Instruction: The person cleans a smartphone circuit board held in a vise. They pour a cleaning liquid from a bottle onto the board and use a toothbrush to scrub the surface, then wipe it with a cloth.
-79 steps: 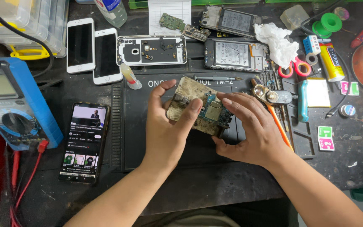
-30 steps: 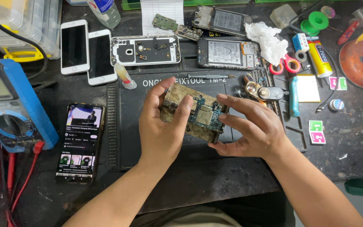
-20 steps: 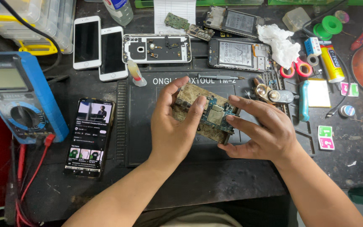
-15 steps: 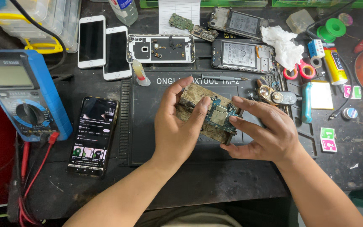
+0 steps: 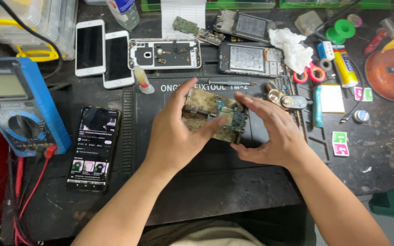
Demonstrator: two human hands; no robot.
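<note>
Both hands (image 5: pixel 178 132) (image 5: pixel 270 134) pinched dirty phone circuit board (image 5: pixel 215 116) by edges above mat (image 5: pixel 197 164); could slip, flex, crack.

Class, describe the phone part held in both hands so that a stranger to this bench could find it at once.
Start at the black repair mat in the middle of the bench. Above it, the left hand and right hand grip an opened phone body. Unlike the neighbouring phones, it is grimy tan, with a blue-green circuit board exposed.
</note>
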